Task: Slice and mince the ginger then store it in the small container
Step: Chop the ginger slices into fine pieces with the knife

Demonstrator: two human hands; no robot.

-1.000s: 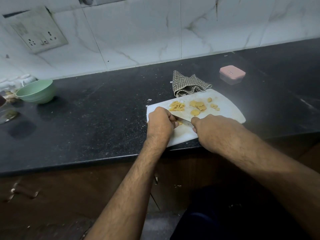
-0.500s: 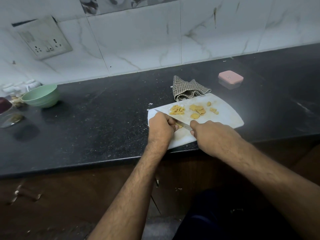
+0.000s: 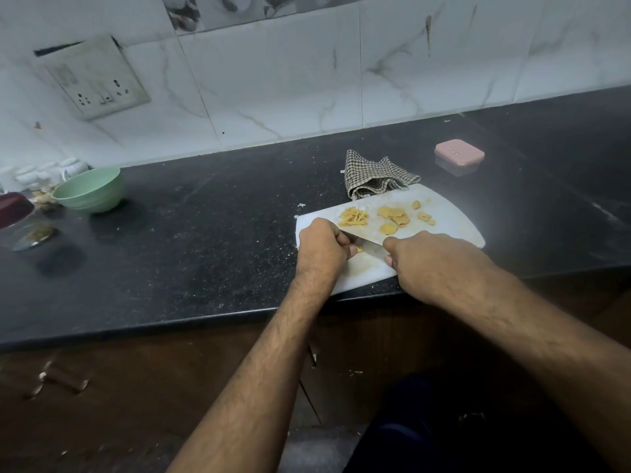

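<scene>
A white cutting board [image 3: 454, 223] lies at the counter's front edge. On it are a pile of ginger strips [image 3: 353, 217] and several round ginger slices [image 3: 394, 215]. My right hand [image 3: 433, 264] grips the handle of a knife [image 3: 367, 245], whose blade lies across the board toward the left. My left hand [image 3: 321, 247] pinches a small ginger piece [image 3: 358, 249] beside the blade; most of that piece is hidden under my fingers. The small container [image 3: 459, 158], clear with a pink lid, stands closed behind the board to the right.
A checked cloth [image 3: 374, 179] lies bunched at the board's far edge. A green bowl [image 3: 90, 191] and a glass jar with a dark lid [image 3: 18, 221] stand at the far left of the black counter [image 3: 205, 240]. A wall socket [image 3: 97, 80] is mounted above.
The camera view has tilted up a little. Both hands stay at the board's near left corner, and the knife blade has shifted slightly across the ginger piece.
</scene>
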